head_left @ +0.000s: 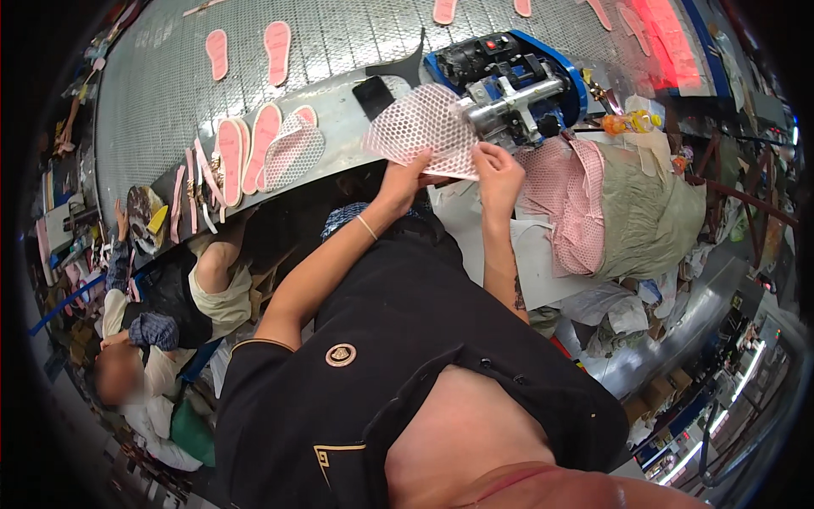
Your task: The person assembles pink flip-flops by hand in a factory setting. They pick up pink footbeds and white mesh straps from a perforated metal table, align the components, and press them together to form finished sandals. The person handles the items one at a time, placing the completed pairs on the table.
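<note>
Both of my hands hold up a white-and-pink perforated mesh piece (424, 123) with a rounded top, just in front of a blue-framed machine (513, 89). My left hand (409, 178) pinches its lower edge near the middle. At its right corner, the fingers of my right hand (498, 174) are closed on the edge, near the machine's metal arm. To the left on the table's front strip lie several pink insoles (230, 161), with another mesh piece (294, 151) resting over some of them. A black phone (372, 97) lies behind my left hand.
More insoles (277, 53) are spread on the conveyor belt (161, 93). Pink mesh and olive cloth (649, 212) are heaped at my right, with an orange bottle (632, 122) behind. Another person (170, 322) sits at the left, below the table edge.
</note>
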Action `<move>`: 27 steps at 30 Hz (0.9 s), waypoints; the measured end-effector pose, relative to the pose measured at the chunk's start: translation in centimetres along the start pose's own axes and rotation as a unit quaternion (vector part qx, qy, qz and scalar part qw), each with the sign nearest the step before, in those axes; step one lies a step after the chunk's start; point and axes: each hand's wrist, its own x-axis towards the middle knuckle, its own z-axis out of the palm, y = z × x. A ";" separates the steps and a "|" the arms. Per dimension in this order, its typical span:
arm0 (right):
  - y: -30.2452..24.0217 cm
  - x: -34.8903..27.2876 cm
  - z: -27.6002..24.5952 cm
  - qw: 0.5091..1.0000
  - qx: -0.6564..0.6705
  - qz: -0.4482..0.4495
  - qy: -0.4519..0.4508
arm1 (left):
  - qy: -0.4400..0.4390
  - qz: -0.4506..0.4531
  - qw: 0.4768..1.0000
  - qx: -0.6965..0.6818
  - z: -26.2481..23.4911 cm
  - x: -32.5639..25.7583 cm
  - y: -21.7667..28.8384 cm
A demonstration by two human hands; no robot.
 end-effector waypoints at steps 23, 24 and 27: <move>-3.9 -4.3 2.1 0.986 0.083 -0.005 -0.144 | -0.023 0.518 0.645 0.561 -0.7 -4.3 14.7; -3.3 -4.1 2.9 0.988 0.059 -0.032 -0.142 | -0.003 0.508 0.657 0.557 -1.5 -3.1 13.8; -4.1 -3.5 5.2 0.990 -0.025 -0.094 -0.103 | 0.116 0.314 0.756 0.563 -4.1 -1.6 12.2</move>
